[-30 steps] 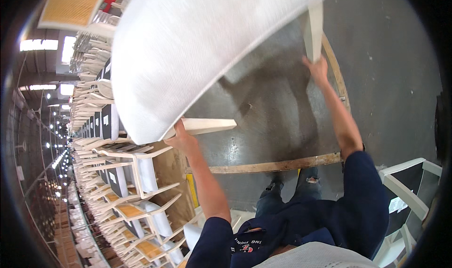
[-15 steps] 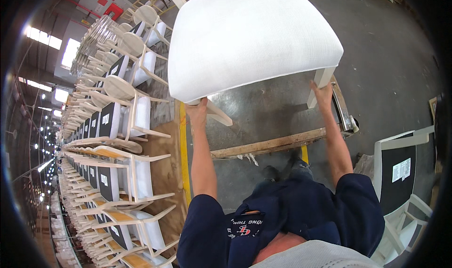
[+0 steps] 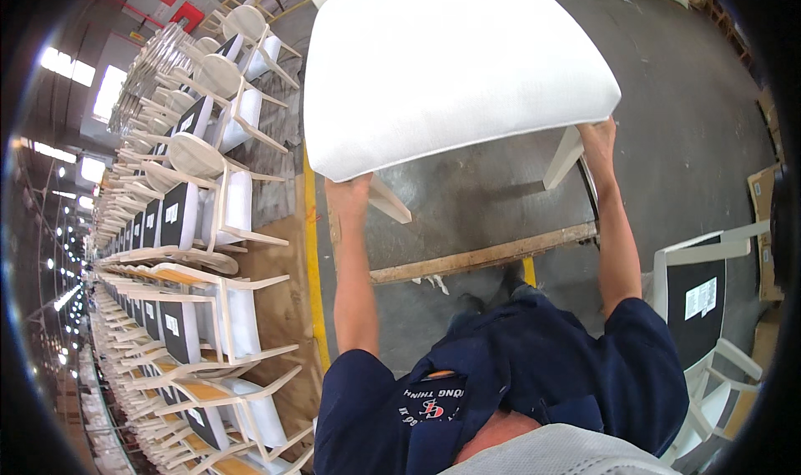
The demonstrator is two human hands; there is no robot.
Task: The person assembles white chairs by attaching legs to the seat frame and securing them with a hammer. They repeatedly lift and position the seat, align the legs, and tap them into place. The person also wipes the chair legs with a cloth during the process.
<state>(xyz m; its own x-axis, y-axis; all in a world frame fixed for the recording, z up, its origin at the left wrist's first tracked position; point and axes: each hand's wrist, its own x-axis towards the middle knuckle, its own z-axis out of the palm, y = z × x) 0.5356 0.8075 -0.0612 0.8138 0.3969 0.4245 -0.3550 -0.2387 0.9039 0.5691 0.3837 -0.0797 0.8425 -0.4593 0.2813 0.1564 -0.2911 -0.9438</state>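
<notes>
A chair (image 3: 459, 66) with a white padded seat and pale wooden legs is held out in front of me at the top of the head view. My left hand (image 3: 349, 193) is closed at its near left corner, with the fingers hidden under the seat. At the near right corner, my right hand (image 3: 597, 141) grips just below the seat edge, beside the top of a leg; most of its fingers are out of sight. Two tapered legs show below the seat. The upper part of the chair runs out of view.
A wood-edged metal-topped surface (image 3: 492, 251) lies below the chair. Long rows of stacked pale chairs (image 3: 225, 225) fill the left side, behind a yellow floor line (image 3: 315, 308). Another upturned chair with a black underside (image 3: 694, 296) stands to my right, near cardboard boxes (image 3: 763, 187).
My right hand has moved up from the chair leg to the seat's near right corner. The chair has shifted slightly right in view, and the stacked chairs appear farther left.
</notes>
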